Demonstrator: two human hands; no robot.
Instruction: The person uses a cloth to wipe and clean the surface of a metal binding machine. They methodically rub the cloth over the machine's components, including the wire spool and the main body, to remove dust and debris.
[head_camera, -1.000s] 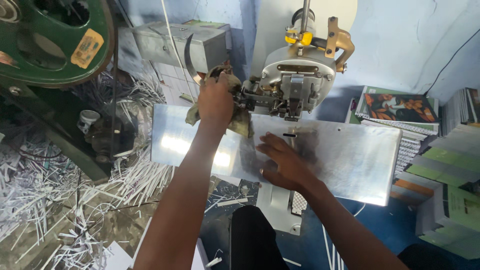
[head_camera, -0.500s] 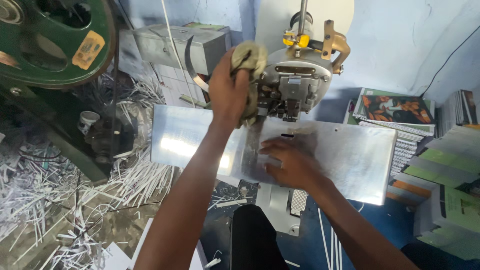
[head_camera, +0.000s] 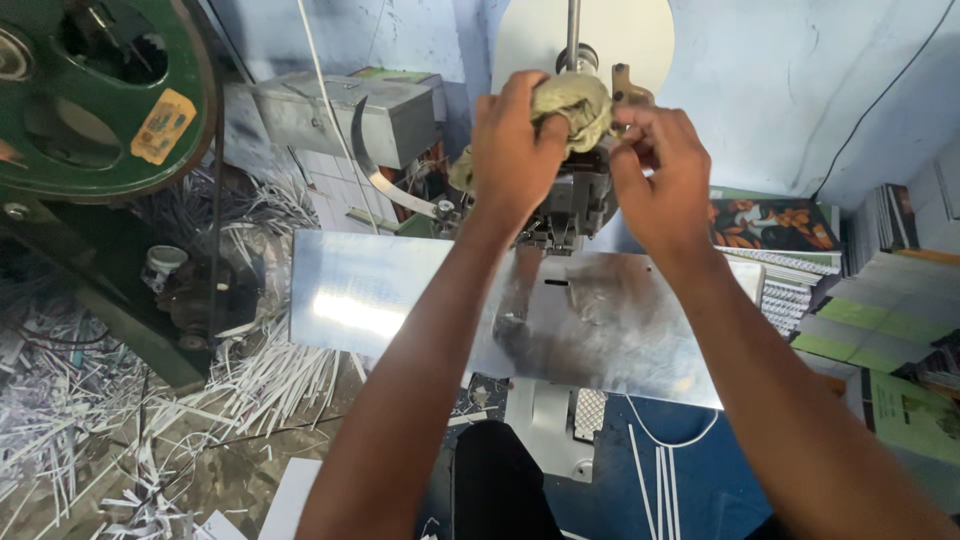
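Left hand (head_camera: 515, 150) is closed around a wadded yellowish rag (head_camera: 572, 102), fingers curled over it, pressing it onto the top of the machine head (head_camera: 575, 195). Right hand (head_camera: 660, 170) sits just right of the rag, fingertips pinching its edge against the same top; thumb and forefinger drawn together, remaining fingers bent. Both hands nearly touch across the rag.

Rag location: on top of the machine head, right at the foot of the thin vertical rod (head_camera: 572, 25) that rises out of it. A loose tail of the cloth hangs down the head's left side.

Everything else, relative to the machine head:
- Directly below it, a flat shiny metal plate (head_camera: 400, 300) spreads left and right; both forearms cross above it and their shadows fall on it.
- Left of it, a curved metal lever (head_camera: 375, 175), and behind that a grey metal box (head_camera: 330, 115).
- Far left, a big green flywheel (head_camera: 100, 95) with a yellow sticker, on a dark frame.
- Below-left, heaps of white paper strips (head_camera: 130, 420) cover the floor.
- Right of it, stacks of booklets (head_camera: 880, 300), some with green covers, one with a floral cover.
- Behind it, a pale blue wall with a white round disc.
- Below the plate, blue surface with a few white strips.
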